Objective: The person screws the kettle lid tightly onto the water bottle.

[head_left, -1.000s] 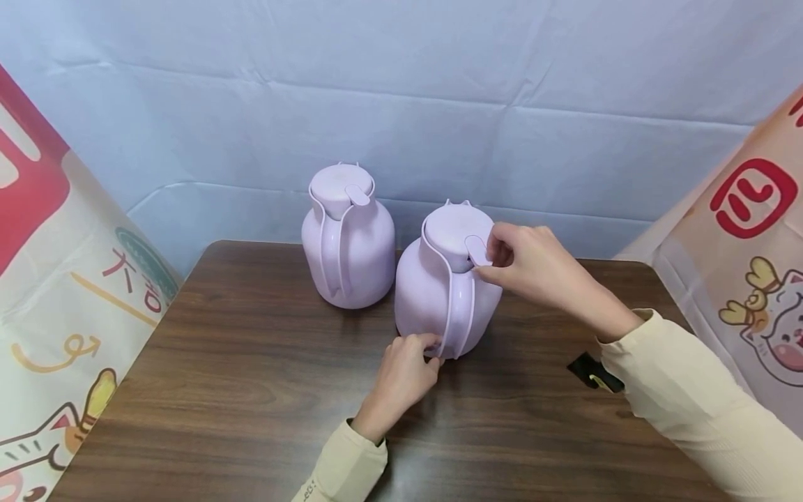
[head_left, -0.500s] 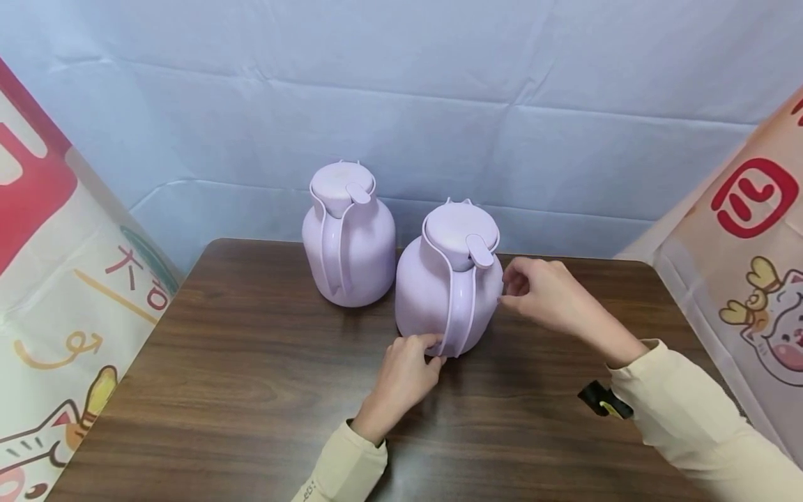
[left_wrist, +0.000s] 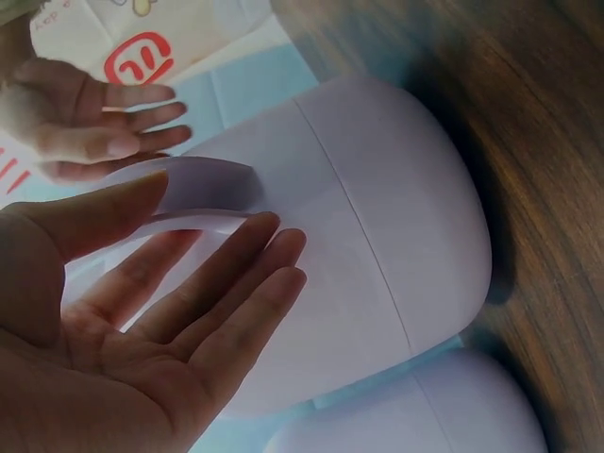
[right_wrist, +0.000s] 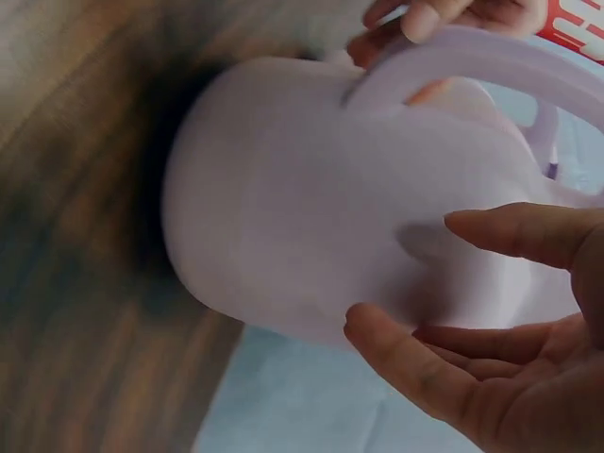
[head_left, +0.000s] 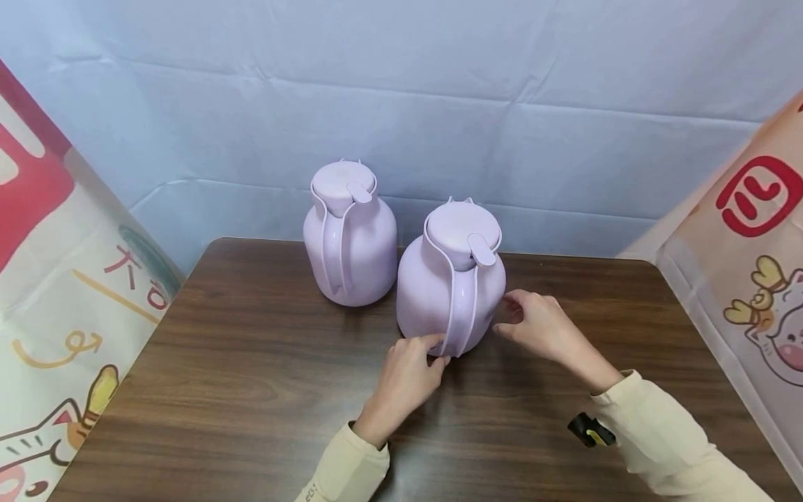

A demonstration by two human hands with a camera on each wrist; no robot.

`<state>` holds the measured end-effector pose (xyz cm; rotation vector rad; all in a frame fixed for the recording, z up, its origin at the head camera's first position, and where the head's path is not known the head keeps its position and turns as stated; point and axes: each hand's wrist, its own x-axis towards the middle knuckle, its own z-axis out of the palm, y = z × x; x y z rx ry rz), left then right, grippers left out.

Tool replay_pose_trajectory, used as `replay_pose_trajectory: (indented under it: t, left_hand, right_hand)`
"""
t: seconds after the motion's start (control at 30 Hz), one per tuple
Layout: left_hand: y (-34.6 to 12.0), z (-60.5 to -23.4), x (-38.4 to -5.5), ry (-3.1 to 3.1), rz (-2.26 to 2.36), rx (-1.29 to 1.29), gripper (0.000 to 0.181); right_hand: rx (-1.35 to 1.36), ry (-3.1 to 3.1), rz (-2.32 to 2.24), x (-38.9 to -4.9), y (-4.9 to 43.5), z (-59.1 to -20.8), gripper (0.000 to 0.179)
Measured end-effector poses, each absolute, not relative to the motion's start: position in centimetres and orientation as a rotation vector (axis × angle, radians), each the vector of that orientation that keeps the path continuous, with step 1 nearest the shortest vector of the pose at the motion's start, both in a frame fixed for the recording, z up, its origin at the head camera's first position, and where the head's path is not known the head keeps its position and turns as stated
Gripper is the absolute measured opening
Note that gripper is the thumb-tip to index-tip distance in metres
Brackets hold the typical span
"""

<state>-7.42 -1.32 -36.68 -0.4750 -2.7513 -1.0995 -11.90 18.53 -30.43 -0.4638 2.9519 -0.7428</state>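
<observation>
Two lilac thermos jugs with round lids and lever tabs stand upright on the wooden table. At the nearer jug (head_left: 426, 293), my left hand (head_left: 408, 369) holds the lower end of the handle (head_left: 462, 307). The left wrist view has the thumb on one side of that handle (left_wrist: 212, 184) and the fingers on its other side. My right hand (head_left: 539, 324) is beside the same jug's right side, low on the body. Seen from the right wrist, its thumb and fingers are spread apart close to the jug wall (right_wrist: 283, 189), gripping nothing. The other jug (head_left: 370, 251) stands behind to the left.
The brown wooden table (head_left: 251, 390) reaches back to a pale blue cloth backdrop (head_left: 408, 90). Printed cartoon cloths hang at the left (head_left: 94, 293) and right (head_left: 759, 279). A small black strap piece (head_left: 591, 429) shows by the right sleeve.
My right hand has let go of the nearer jug's lever tab and moved down along its right side. The tab now shows fully. The left hand stays at the handle.
</observation>
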Motion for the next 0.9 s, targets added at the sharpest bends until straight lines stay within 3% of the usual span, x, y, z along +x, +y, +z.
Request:
replay_pose_trajectory:
  t: [0.23,0.9]
  left_hand:
    - [-1.2,-36.6,-7.3,-2.741,-1.061,-0.477,0.023]
    - [-0.7,-36.7,-7.0,-2.71,-1.011,-0.452,0.018]
  right_hand:
    - [-0.389,2.882,-0.77,-11.6,18.2,-32.5,0.056]
    - [-0.313,2.866,-0.914,-12.0,17.1,-35.1,0.041]
